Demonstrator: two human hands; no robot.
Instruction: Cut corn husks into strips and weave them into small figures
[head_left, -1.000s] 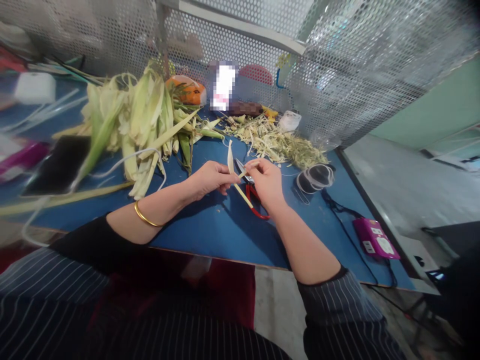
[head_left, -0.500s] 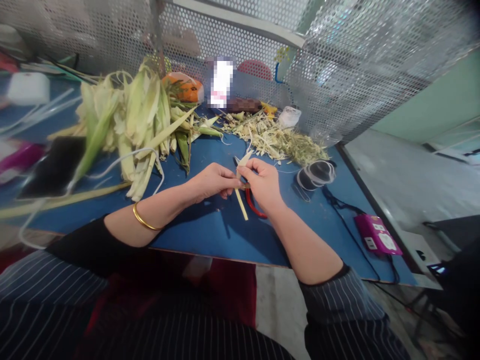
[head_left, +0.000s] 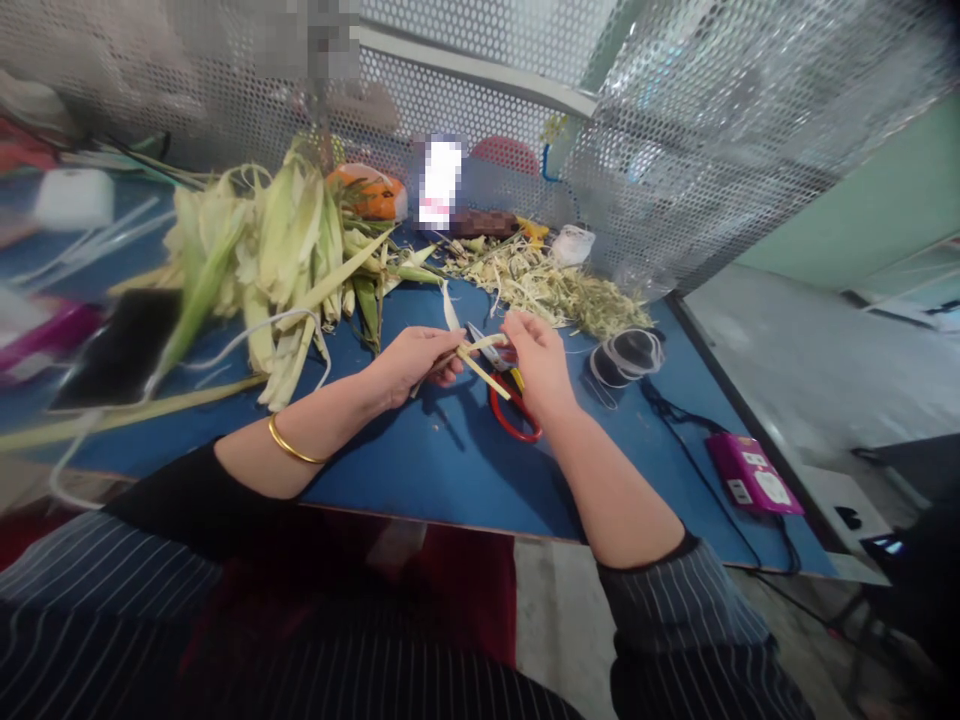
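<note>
My left hand [head_left: 421,362] pinches a pale husk piece [head_left: 484,372] where several strips cross; one end points up and another slants down to the right. My right hand [head_left: 536,350] has its fingertips closed on the end of a strip that stretches from the left hand. Beneath the hands, red-handled scissors [head_left: 516,430] lie on the blue table [head_left: 420,470], their blades partly covered by the strips. A big bundle of green and cream husks [head_left: 281,230] lies beyond my left hand.
Husk scraps [head_left: 540,275] are heaped at the back beside a white crumpled bag [head_left: 574,245]. A cord-wrapped black spool [head_left: 626,357] and a magenta box [head_left: 754,472] are on the right. A dark phone [head_left: 120,345] and cables lie left. Perforated metal mesh [head_left: 480,90] stands behind.
My hands have moved apart, the left one slightly to the left, with a strip now stretched between them. More of the scissors shows. The view has shifted slightly.
</note>
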